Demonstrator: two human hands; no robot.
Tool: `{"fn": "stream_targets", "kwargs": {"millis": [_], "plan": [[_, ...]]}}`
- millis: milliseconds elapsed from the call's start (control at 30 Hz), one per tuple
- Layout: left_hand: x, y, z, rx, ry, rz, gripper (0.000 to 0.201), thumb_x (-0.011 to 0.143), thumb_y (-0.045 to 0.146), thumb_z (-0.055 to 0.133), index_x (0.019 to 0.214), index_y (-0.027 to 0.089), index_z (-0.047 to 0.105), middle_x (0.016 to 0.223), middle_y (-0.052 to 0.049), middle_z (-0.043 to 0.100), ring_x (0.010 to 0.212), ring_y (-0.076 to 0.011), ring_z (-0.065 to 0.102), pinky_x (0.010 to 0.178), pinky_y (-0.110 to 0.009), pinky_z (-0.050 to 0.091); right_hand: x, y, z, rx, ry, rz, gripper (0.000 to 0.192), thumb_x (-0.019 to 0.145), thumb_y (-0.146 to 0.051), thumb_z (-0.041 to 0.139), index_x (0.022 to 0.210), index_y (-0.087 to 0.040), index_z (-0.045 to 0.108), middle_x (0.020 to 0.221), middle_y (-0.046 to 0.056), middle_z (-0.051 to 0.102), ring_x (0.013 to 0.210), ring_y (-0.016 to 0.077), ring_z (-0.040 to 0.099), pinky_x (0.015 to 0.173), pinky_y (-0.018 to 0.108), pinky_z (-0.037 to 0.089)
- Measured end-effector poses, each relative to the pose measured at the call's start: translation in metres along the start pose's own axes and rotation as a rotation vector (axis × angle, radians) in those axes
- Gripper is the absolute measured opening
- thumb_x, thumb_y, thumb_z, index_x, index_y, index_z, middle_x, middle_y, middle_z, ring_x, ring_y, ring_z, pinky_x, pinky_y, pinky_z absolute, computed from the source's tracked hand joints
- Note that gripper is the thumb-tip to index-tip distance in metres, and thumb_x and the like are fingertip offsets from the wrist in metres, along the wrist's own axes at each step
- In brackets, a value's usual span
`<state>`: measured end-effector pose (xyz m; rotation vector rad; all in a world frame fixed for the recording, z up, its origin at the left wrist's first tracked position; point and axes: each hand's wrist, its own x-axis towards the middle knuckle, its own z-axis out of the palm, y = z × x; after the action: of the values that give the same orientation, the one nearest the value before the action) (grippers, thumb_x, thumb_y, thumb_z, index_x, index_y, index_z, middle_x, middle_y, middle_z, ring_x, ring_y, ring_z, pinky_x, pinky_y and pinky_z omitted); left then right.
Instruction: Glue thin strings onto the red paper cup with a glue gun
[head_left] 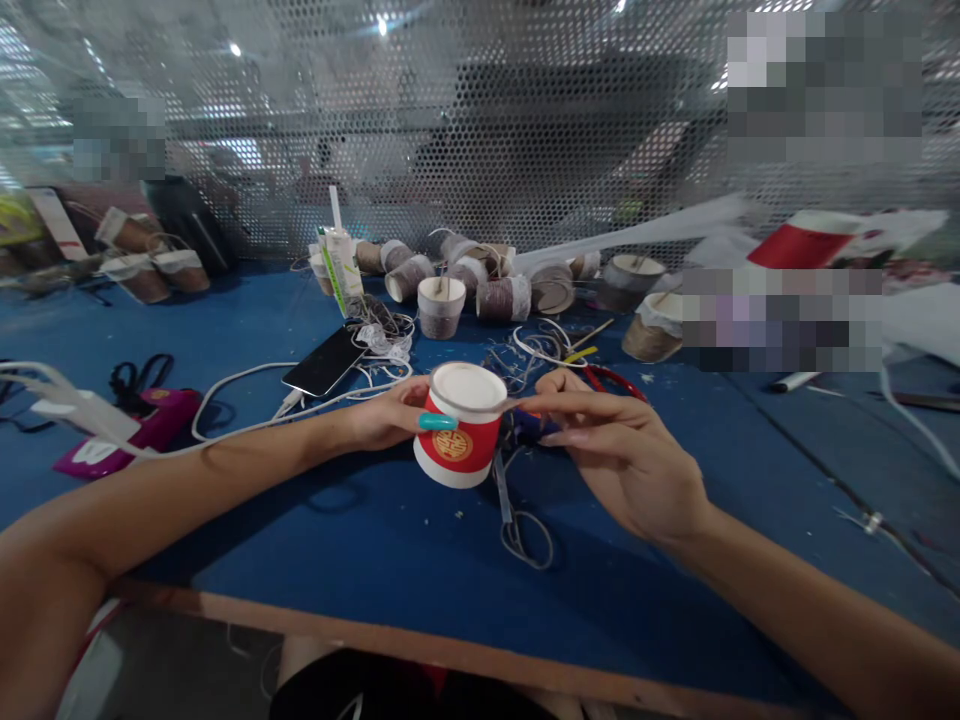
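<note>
My left hand [390,412] is closed around the left side of a red paper cup [480,447] with a gold emblem and white bands. The cup is upside down, its recessed white base facing up, with a thin greyish line around that upper edge. A turquoise-green nail on my thumb lies against the red wall. My right hand [630,450] is at the cup's right side, its index fingertip at the upper edge and its thumb just below. Whatever these bent fingers hold is too small to make out. Scissors [526,535] lie on the table behind and below the cup.
Several twine-wrapped cups [441,307] stand and lie along the back of the blue table [360,550]. A phone [324,360] with a white cable, a drink carton [343,272] with a straw and a purple pouch [169,420] lie left. Another person's red cup [802,243] shows right.
</note>
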<state>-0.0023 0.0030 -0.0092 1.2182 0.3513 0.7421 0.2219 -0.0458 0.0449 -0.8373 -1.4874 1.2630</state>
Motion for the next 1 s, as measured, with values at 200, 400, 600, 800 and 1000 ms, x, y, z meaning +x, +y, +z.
{"fn": "stream_targets", "kwargs": {"millis": [200,400,600,800,1000], "plan": [[-0.0001,0.0004,0.0009,0.018,0.009,-0.007,0.060,0.054,0.046,0.086,0.101,0.014,0.070,0.096,-0.011,0.076,0.101,-0.0287,0.070,0.097,-0.041,0.047,0.0015,0.0003,-0.0019,0.041,-0.012,0.015,0.028,0.062,-0.016,0.058,0.073,-0.029,0.080,0.077,0.005,0.053,0.081,0.0209,0.048,0.074,0.038,0.044],[-0.0001,0.0013,0.0036,0.013,0.022,-0.023,0.063,0.053,0.044,0.086,0.105,0.014,0.068,0.103,-0.013,0.074,0.110,-0.0338,0.066,0.102,-0.047,0.044,-0.0006,-0.0016,0.0008,0.081,-0.060,0.040,0.028,0.060,-0.016,0.059,0.071,-0.029,0.081,0.079,0.006,0.056,0.085,0.0209,0.048,0.079,0.037,0.043],[0.0000,0.0015,0.0035,0.012,0.013,-0.025,0.065,0.053,0.043,0.086,0.107,0.014,0.068,0.104,-0.014,0.074,0.113,-0.0347,0.064,0.104,-0.048,0.042,-0.0022,-0.0020,0.0031,0.075,-0.059,0.061,0.030,0.060,-0.016,0.059,0.075,-0.031,0.081,0.078,0.006,0.058,0.088,0.0217,0.048,0.086,0.040,0.042],[-0.0003,0.0004,0.0013,0.013,0.023,-0.028,0.064,0.051,0.047,0.087,0.103,0.014,0.069,0.099,-0.012,0.075,0.107,-0.0326,0.067,0.102,-0.046,0.045,-0.0006,-0.0038,0.0018,0.036,-0.022,0.052,0.031,0.059,-0.017,0.058,0.074,-0.031,0.081,0.079,0.005,0.055,0.086,0.0209,0.047,0.081,0.037,0.044],[-0.0006,-0.0006,0.0005,0.014,0.031,-0.029,0.063,0.052,0.048,0.086,0.103,0.014,0.069,0.099,-0.014,0.075,0.109,-0.0346,0.066,0.104,-0.049,0.042,0.0006,-0.0019,0.0006,0.007,0.010,-0.006,0.031,0.060,-0.015,0.059,0.074,-0.032,0.081,0.077,0.005,0.052,0.083,0.0198,0.046,0.076,0.035,0.045]]}}
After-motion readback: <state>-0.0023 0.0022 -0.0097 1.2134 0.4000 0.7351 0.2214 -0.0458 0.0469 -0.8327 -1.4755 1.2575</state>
